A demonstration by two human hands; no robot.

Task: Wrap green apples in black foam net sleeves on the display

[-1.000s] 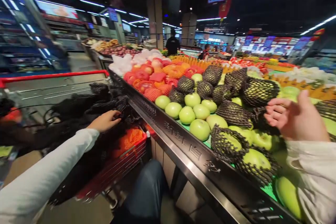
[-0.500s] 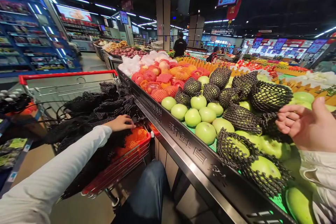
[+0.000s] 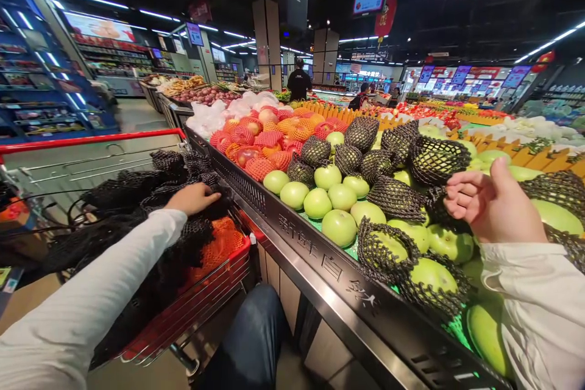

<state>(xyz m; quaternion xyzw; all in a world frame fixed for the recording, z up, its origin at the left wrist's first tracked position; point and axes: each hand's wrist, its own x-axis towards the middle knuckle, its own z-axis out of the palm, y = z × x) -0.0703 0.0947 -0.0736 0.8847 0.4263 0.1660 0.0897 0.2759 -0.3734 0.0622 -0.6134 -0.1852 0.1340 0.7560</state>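
My left hand (image 3: 194, 198) reaches over the shopping cart at the left, fingers stretched out just above or against a heap of black foam netting (image 3: 167, 161); I cannot tell whether it touches. No object shows in it. At the right, my right hand (image 3: 493, 204) hovers over the fruit stand with fingers half curled and thumb raised apart, nothing in its palm. Around it lie large green fruits, some bare (image 3: 339, 228), some in black foam nets, such as a netted fruit (image 3: 436, 159) just behind the hand.
Reddish fruits in pink and orange foam nets (image 3: 258, 167) lie farther back on the stand. A black stand edge (image 3: 297, 228) runs diagonally between fruit and cart. Orange netting (image 3: 222, 244) lies at the cart's near end, below its red handle (image 3: 91, 139). A person in black (image 3: 299, 82) stands farther off.
The view has turned a little right, so most things sit farther left. My left hand has moved slightly farther over the black netting. My right hand keeps its half-curled pose over the fruit.
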